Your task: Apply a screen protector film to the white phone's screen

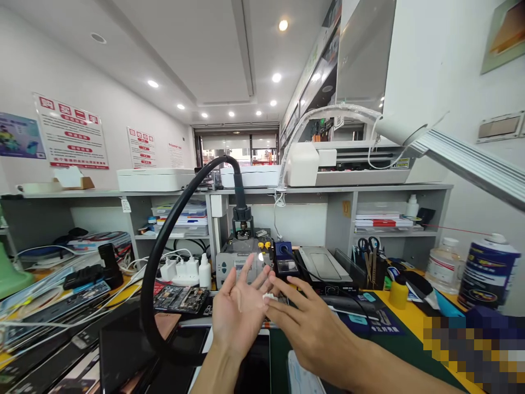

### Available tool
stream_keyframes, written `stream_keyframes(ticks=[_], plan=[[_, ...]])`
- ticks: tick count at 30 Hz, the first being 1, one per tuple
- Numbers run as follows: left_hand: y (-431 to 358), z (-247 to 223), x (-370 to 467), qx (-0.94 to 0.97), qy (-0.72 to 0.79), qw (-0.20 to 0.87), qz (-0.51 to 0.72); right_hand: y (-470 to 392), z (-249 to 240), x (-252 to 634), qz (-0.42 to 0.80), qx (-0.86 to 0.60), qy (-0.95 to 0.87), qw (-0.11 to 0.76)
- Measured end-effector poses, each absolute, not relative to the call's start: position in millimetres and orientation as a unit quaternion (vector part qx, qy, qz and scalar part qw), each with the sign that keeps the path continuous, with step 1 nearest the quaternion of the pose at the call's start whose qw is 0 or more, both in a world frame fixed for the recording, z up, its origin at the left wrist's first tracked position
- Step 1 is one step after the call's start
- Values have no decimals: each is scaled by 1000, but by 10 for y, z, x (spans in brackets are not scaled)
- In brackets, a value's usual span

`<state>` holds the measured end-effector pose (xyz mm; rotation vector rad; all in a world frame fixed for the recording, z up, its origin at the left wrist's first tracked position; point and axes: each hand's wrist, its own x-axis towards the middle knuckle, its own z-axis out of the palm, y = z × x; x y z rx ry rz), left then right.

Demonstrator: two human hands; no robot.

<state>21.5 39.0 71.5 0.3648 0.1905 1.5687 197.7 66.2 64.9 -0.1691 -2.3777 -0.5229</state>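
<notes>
My left hand [241, 312] is held palm up over the bench, its fingers spread. Over its finger side reaches my right hand [315, 323], palm down, with fingers stretched out. A small white piece [268, 297], perhaps tissue or cotton, lies between the right fingertips and the left palm; its exact kind is too small to tell. Under the hands is a white-edged tablet [257, 361] with a dark screen. Beside it, below my right hand, is a pale blue-white packet [301, 375]. Behind the hands stands a grey hot air station [229, 265].
A thick black hose [152, 262] arches in front, left of my hands. Circuit boards [182, 299] and phone parts crowd the left. To the right are a scissors holder [371, 268], a yellow bottle [397, 293], a clear bottle [443, 268] and a blue spray can [488, 273]. A lamp [471, 164] hangs above.
</notes>
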Motion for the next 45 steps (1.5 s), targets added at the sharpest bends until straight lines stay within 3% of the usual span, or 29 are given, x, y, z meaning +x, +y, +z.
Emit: stream_keyframes(ticks=[9, 24, 33, 45], plan=[[398, 620, 218, 188, 114, 692, 688, 619, 663, 1643, -202, -32, -920, 335], [397, 684, 242, 183, 80, 688, 698, 692, 589, 2142, -248, -53, -899, 358], [399, 653, 271, 225, 105, 679, 691, 642, 914, 2201, -155, -198, -863, 438], [397, 643, 323, 217, 108, 708, 663, 579, 513, 2206, -295, -40, -885, 359]])
